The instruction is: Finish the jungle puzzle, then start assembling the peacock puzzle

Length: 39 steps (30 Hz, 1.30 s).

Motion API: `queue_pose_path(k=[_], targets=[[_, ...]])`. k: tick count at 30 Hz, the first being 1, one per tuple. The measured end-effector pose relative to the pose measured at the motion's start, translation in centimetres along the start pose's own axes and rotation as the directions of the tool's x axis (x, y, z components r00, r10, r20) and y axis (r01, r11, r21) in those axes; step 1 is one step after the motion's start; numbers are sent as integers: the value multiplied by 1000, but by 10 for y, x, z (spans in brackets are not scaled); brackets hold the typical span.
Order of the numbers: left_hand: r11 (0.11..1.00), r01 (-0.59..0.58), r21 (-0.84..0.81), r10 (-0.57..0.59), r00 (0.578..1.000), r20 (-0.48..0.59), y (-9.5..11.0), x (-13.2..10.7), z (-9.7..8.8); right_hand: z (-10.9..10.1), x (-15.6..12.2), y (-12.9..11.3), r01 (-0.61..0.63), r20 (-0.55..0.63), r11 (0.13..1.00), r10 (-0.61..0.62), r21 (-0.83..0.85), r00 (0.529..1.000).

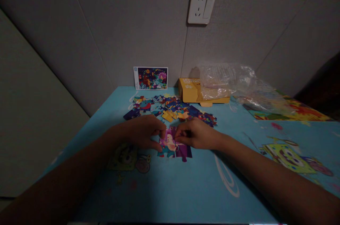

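Small joined jigsaw puzzle pieces (170, 143) in pink, purple and teal lie on the blue tablecloth (186, 189) between my hands. My left hand (146, 131) grips the left side of these pieces, its thumb at the lower edge and its bent fingers at the upper edge. From the right, my right hand (198, 133) pinches at the pieces near their middle, thumb and index finger close together. Its fingers partly hide the purple piece (183, 150). Just beyond both hands is a spread of loose puzzle pieces (172, 106), several overlapping.
A picture card (152, 78) leans against the wall at the back. Right of it sit a yellow box (190, 90) and clear plastic bags (225, 78). A colourful sheet (300, 108) lies at the right. A socket plate (202, 5) is on the wall.
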<state>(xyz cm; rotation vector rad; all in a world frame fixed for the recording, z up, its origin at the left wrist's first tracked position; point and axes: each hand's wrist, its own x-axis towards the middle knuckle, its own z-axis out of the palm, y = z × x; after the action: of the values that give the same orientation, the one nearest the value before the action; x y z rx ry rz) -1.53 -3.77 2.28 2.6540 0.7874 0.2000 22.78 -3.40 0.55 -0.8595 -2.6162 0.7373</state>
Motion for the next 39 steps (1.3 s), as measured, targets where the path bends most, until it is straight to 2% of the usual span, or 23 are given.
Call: queue_pose_path(k=[9,20,32,39], targets=[[1000,-19,-8,19,1000,3,4,1,1,0,0,0,-21,24,999,20,35,1000],[998,33,57,-36,998,51,10,2,-5,-1,-1,1,7,29,997,-9,74,1000],[987,-1,162,-4,999,32,12,0,0,2,0,5,25,33,996,-28,82,999],[987,-22,156,21,1000,5,13,0,1,-1,0,2,14,52,995,-19,96,998]])
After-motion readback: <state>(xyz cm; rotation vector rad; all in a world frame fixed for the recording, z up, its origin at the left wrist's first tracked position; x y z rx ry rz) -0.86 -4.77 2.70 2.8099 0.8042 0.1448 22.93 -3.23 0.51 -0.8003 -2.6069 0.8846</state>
